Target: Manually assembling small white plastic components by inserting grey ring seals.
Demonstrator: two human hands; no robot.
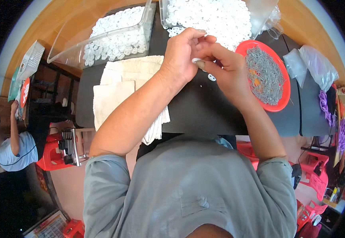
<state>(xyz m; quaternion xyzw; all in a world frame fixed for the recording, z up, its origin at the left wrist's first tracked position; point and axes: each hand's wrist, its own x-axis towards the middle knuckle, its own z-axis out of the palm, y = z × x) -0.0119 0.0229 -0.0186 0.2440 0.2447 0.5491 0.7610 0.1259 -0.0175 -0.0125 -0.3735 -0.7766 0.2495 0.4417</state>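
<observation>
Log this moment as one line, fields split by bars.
left hand: beside right, grip unclear | right hand: small white piece at thumb tip | nearby: red bowl, grey metal pieces inside

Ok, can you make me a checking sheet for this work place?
Surface: dark flat tabletop.
Job's things: small white oval plastic pieces heaped in clear plastic bins; thin grey metal-looking pins in a shallow red plastic bowl.
Clutter: folded cream cloths; clear plastic bags.
Hands: right hand pinches one white piece; left hand close by, grip unclear.
Cables: thin dark cord across the light-blue shirt of a co-worker.
Surroundings: red plastic stool, left; pink plastic stools, right.
</observation>
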